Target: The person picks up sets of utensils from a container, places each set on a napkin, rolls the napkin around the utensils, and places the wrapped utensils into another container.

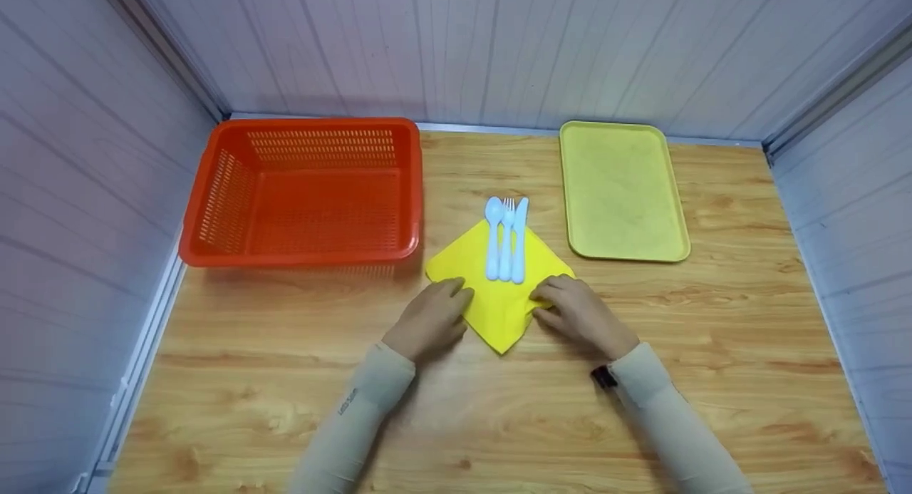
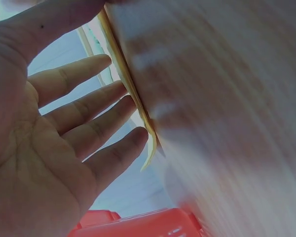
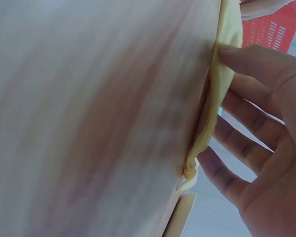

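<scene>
A yellow cloth [image 1: 499, 319] is lying on the table [image 1: 499, 430] in front of the person, one corner pointing back toward the body, with a hand at either side of that corner. The left hand [image 1: 429, 321] is resting at the cloth's near left edge; its fingers are standing apart and nearly straight, their tips touching the cloth. The right hand [image 1: 581, 314] is resting at the near right edge, its fingers also spreading apart, slightly bending, with the thumb lying against the cloth's rim (whether it is pressing hard, I cannot tell). That rim is rippling a little in the right wrist view.

On the cloth, between the hands and farther off, a spoon [image 1: 492, 244], a fork [image 1: 506, 244] and a knife [image 1: 520, 244] are lying side by side, all pale blue. They are running in that order from left to right, handles pointing toward the person, upper ends reaching past the cloth's far edges.

A red basket [image 1: 411, 194] is standing at the far left, its sides showing rows of slots. A yellow tray [image 1: 621, 194] is lying flat at the far right, near the back wall [image 1: 456, 52]. Pale sleeves [image 1: 353, 423] are covering both forearms, and a dark band [image 1: 603, 377] is showing at the right wrist.
</scene>
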Demonstrator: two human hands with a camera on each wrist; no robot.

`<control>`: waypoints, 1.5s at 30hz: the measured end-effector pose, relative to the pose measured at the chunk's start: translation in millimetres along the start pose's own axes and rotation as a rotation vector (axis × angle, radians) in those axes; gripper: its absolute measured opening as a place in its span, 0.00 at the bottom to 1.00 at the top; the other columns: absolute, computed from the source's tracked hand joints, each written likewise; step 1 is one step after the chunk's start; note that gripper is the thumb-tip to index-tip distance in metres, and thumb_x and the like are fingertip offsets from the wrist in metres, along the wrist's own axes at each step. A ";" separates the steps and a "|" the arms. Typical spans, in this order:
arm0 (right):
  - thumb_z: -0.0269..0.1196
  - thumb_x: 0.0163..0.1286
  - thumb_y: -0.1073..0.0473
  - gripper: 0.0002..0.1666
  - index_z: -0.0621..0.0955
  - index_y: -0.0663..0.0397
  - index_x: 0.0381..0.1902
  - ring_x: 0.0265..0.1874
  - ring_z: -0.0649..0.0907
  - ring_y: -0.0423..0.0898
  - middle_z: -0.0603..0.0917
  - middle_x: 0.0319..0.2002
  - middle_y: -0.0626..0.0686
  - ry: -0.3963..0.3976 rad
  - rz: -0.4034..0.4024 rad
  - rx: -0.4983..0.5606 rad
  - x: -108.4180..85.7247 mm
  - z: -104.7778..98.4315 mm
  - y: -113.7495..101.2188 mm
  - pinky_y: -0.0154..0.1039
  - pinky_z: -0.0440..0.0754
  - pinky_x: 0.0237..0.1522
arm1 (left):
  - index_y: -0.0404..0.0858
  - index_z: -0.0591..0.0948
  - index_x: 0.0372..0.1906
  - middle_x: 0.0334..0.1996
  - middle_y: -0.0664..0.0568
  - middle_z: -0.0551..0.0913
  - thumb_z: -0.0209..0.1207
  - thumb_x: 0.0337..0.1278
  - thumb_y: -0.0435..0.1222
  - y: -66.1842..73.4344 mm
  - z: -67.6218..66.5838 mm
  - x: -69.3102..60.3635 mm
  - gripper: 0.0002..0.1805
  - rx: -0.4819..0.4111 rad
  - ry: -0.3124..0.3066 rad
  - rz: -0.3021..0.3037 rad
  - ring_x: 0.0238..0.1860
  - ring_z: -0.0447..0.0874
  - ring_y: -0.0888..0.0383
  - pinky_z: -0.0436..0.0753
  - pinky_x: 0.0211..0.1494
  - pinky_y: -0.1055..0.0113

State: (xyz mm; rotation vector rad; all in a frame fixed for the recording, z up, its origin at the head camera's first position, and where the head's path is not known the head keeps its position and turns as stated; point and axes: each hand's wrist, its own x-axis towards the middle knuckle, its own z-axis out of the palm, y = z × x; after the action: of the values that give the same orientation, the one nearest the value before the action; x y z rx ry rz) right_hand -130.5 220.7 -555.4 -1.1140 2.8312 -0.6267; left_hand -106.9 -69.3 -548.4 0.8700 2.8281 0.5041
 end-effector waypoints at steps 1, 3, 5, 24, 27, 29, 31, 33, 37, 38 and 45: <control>0.71 0.65 0.57 0.12 0.85 0.56 0.44 0.41 0.82 0.50 0.84 0.41 0.52 0.000 0.007 0.006 0.3 -0.3 0.8 0.47 0.80 0.45 | 0.33 0.78 0.56 0.60 0.38 0.77 0.58 0.63 0.32 0.1 0.1 0.8 0.18 0.001 0.008 0.005 0.61 0.75 0.43 0.70 0.68 0.52; 0.70 0.66 0.57 0.10 0.85 0.55 0.43 0.41 0.82 0.50 0.84 0.40 0.52 0.002 0.016 0.023 0.5 -0.5 2.4 0.47 0.80 0.45 | 0.33 0.79 0.55 0.58 0.39 0.78 0.58 0.63 0.32 0.1 0.5 2.1 0.17 0.004 0.027 0.015 0.58 0.77 0.43 0.72 0.66 0.52; 0.70 0.67 0.58 0.09 0.86 0.55 0.43 0.41 0.82 0.49 0.85 0.40 0.52 0.007 0.021 0.046 0.9 -0.5 3.9 0.47 0.80 0.45 | 0.34 0.79 0.54 0.55 0.40 0.79 0.58 0.63 0.31 -0.2 1.0 3.4 0.15 0.006 0.043 0.020 0.55 0.78 0.44 0.74 0.64 0.53; 0.75 0.59 0.55 0.30 0.80 0.60 0.57 0.48 0.78 0.51 0.81 0.49 0.55 0.028 -0.079 0.176 -4.0 -4.5 15.5 0.51 0.76 0.51 | 0.39 0.78 0.30 0.22 0.51 0.73 0.51 0.68 0.31 -13.3 -9.6 31.1 0.10 0.028 0.090 -0.052 0.23 0.72 0.53 0.74 0.28 0.62; 0.76 0.59 0.53 0.32 0.79 0.60 0.58 0.47 0.79 0.52 0.81 0.49 0.55 0.049 -0.081 0.117 -2.5 -4.8 14.7 0.50 0.77 0.50 | 0.40 0.78 0.29 0.19 0.52 0.71 0.50 0.68 0.32 -15.5 -12.3 34.6 0.11 -0.001 0.085 -0.073 0.22 0.70 0.54 0.72 0.27 0.64; 0.74 0.62 0.55 0.27 0.81 0.60 0.56 0.44 0.79 0.52 0.82 0.47 0.55 0.069 -0.057 0.091 -0.5 -5.3 14.4 0.50 0.78 0.48 | 0.41 0.78 0.29 0.19 0.53 0.69 0.50 0.69 0.33 -16.3 -13.9 36.8 0.11 -0.019 0.080 -0.093 0.21 0.68 0.54 0.70 0.27 0.64; 0.70 0.65 0.59 0.21 0.82 0.60 0.54 0.43 0.80 0.52 0.83 0.45 0.55 0.087 -0.018 0.077 1.8 -5.9 14.4 0.49 0.79 0.46 | 0.41 0.78 0.29 0.18 0.53 0.68 0.50 0.70 0.34 -16.9 -14.9 38.7 0.12 -0.031 0.080 -0.106 0.21 0.67 0.55 0.70 0.27 0.64; 0.67 0.68 0.61 0.15 0.83 0.60 0.51 0.42 0.82 0.52 0.84 0.44 0.55 0.094 0.025 0.071 4.2 -7.1 14.9 0.49 0.80 0.46 | 0.41 0.79 0.30 0.19 0.53 0.70 0.51 0.71 0.35 -17.2 -15.3 40.7 0.11 -0.042 0.078 -0.120 0.21 0.68 0.55 0.71 0.27 0.64; 0.64 0.71 0.60 0.10 0.85 0.59 0.46 0.39 0.84 0.51 0.86 0.41 0.56 0.083 0.100 0.052 9.4 -10.2 16.3 0.49 0.82 0.43 | 0.41 0.81 0.34 0.21 0.53 0.74 0.51 0.73 0.38 -17.1 -16.1 44.7 0.12 -0.073 0.057 -0.149 0.23 0.71 0.54 0.74 0.30 0.63; 0.63 0.72 0.60 0.09 0.85 0.59 0.45 0.36 0.84 0.50 0.86 0.39 0.55 0.079 0.113 0.049 11.0 -10.8 16.9 0.49 0.83 0.41 | 0.41 0.81 0.34 0.21 0.52 0.74 0.51 0.73 0.38 -17.2 -16.3 45.8 0.11 -0.080 0.050 -0.158 0.23 0.72 0.54 0.75 0.30 0.63; 0.62 0.74 0.57 0.10 0.79 0.55 0.32 0.21 0.70 0.45 0.75 0.24 0.49 0.025 0.206 0.058 23.6 -13.5 23.9 0.41 0.71 0.25 | 0.37 0.80 0.37 0.22 0.49 0.75 0.51 0.73 0.36 -16.6 -17.7 54.4 0.10 -0.047 0.050 -0.220 0.23 0.74 0.52 0.77 0.29 0.61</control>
State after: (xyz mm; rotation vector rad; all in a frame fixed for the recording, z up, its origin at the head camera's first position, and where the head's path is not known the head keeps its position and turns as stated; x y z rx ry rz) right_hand -165.8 225.7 -549.4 -0.7969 2.8765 -0.7046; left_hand -164.3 -56.2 -539.7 0.5361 2.8958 0.5646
